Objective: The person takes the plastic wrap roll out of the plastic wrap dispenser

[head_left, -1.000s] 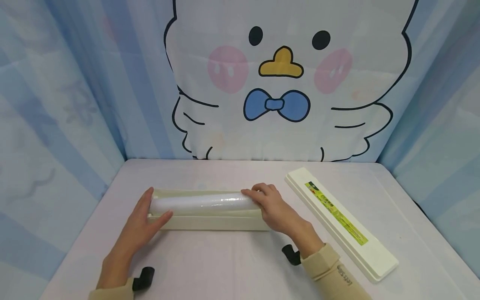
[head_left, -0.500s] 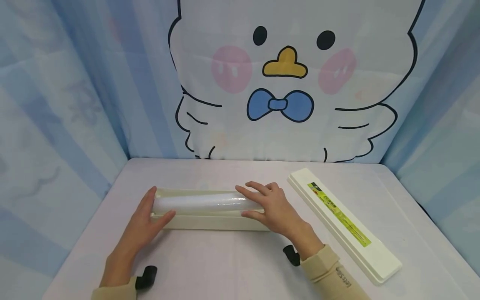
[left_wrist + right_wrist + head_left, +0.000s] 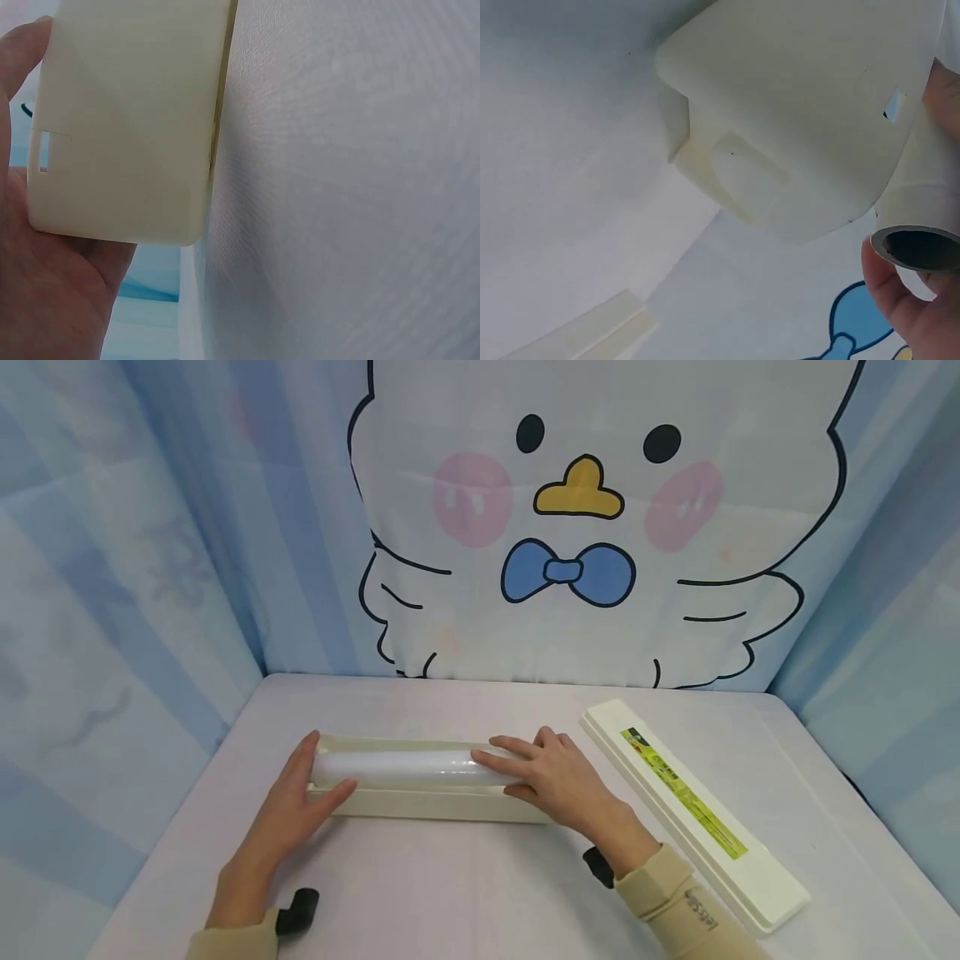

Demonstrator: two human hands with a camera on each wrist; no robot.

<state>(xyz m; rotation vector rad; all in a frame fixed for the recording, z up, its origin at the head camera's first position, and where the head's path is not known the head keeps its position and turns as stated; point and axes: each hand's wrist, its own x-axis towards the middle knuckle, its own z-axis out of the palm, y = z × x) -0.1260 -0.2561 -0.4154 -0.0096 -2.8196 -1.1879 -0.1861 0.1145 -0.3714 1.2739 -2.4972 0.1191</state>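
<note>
A long cream plastic box (image 3: 442,807) lies on the table, with a roll of plastic wrap (image 3: 408,767) in its open top. My left hand (image 3: 288,814) grips the box's left end, thumb at the front and fingers behind; the left wrist view shows that end wall (image 3: 127,127) against the hand. At the other end, my right hand (image 3: 566,785) holds the roll, fingers over its top and thumb toward the front. In the right wrist view the roll's hollow core (image 3: 919,249) shows between the fingers, beside the box's end wall (image 3: 795,97).
To the right, a long white lid (image 3: 693,814) with a yellow-green label lies slantwise on the white-covered table (image 3: 420,893). A curtain (image 3: 585,643) printed with a cartoon bird hangs along the table's back edge, and blue curtains (image 3: 127,635) close in the sides.
The fingers of my right hand spread from the roll's end, with the thumb coming out in front, then came down on the roll again. My left hand keeps its grip. The view shifts slightly.
</note>
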